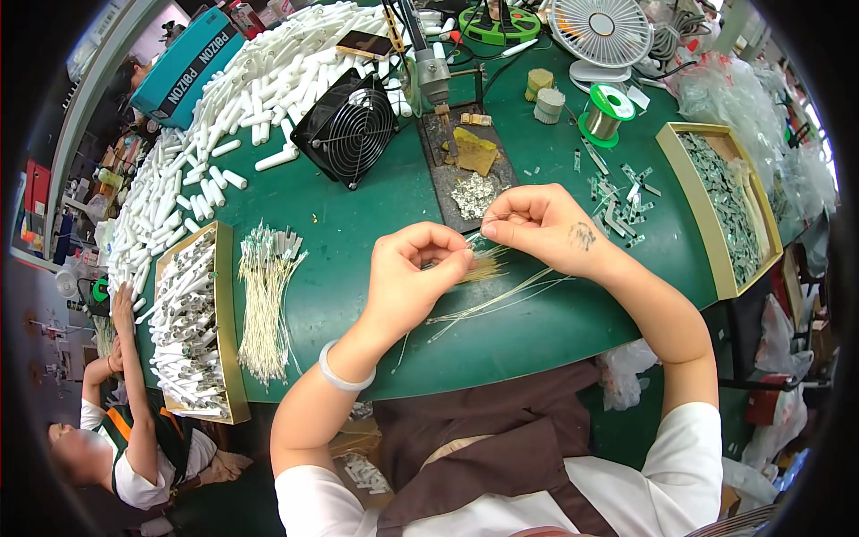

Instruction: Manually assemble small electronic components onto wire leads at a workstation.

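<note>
Over the near middle of the green table, my left hand point(412, 273) and my right hand point(550, 228) meet, fingertips a little apart. The right thumb and forefinger pinch a thin wire. My left fingers are curled together in a pinch; what they hold is too small to make out. Beneath the hands lies a bundle of thin yellowish wires point(483, 268), partly covered by them. A few longer pale wires point(492, 300) trail across the table towards me. Just beyond the fingertips, silvery solder scraps point(474, 192) lie on a dark board beside a yellow sponge point(476, 150).
A soldering iron stand point(434, 80) and a black fan point(349, 125) stand beyond. Wired parts point(268, 304) and a box point(229, 322) of white tubes lie left. At right are a solder spool point(608, 112) and a box point(696, 215) of circuit strips. A co-worker point(134, 438) reaches in from the left.
</note>
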The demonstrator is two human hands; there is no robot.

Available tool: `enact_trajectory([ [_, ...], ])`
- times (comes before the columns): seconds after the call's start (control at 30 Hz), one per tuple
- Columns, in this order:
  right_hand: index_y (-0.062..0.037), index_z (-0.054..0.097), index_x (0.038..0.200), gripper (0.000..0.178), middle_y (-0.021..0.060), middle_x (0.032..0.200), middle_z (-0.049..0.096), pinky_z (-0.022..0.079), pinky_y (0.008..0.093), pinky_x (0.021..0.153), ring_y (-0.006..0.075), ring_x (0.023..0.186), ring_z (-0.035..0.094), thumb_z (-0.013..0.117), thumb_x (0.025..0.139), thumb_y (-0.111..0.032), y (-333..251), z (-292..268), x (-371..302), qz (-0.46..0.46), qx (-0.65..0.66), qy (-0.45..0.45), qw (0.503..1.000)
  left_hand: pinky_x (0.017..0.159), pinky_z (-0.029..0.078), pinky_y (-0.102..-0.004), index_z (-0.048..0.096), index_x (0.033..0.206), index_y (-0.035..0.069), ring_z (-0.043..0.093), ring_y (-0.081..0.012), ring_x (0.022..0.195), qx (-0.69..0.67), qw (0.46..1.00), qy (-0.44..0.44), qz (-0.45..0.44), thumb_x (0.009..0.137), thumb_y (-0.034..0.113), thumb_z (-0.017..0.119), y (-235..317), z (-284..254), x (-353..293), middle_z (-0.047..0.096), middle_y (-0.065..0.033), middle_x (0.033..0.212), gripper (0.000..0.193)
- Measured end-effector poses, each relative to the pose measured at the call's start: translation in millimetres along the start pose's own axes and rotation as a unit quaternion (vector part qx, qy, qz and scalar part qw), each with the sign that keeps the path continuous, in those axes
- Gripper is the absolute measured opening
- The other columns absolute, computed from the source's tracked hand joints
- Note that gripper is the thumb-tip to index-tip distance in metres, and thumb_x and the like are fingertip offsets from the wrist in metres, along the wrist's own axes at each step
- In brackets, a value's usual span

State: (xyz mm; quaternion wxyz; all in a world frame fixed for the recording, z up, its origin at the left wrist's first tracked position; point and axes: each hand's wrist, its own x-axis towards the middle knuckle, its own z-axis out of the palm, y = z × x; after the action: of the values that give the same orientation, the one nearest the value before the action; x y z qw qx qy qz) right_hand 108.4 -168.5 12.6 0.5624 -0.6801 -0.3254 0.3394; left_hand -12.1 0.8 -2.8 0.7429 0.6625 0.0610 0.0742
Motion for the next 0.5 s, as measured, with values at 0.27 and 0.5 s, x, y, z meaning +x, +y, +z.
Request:
enact_trajectory([
  [0.27,0.0003,0.063,0.091,0.014,-0.0064,0.071,0.055,0.038,0.0184,0.058,-0.0001,0.065,0.046,0.065,0.088,-0.013,-2.8,1.5,-0.5,-0.009,0.007,0.001,1.0,0.072,0.052,-0.0231,0.063,0.089,-0.004,0.066,-0.013,0.078,-0.079,0.997,-0.013,-0.025,0.083,-0.001,0.065,-1.7,-4.4,0.8,0.067,-0.0083,0.084,0.007],
  [0.5,0.0002,0.063,0.092,0.014,-0.0072,0.07,0.053,0.037,0.0185,0.057,-0.0003,0.064,0.044,0.064,0.089,-0.013,-0.6,2.1,-1.1,-0.017,0.02,0.008,1.0,0.066,0.047,-0.022,0.064,0.091,-0.002,0.065,-0.0128,0.078,-0.117,0.991,-0.025,-0.054,0.086,0.006,0.064,-2.7,-6.1,2.3,0.068,-0.0079,0.085,0.009],
])
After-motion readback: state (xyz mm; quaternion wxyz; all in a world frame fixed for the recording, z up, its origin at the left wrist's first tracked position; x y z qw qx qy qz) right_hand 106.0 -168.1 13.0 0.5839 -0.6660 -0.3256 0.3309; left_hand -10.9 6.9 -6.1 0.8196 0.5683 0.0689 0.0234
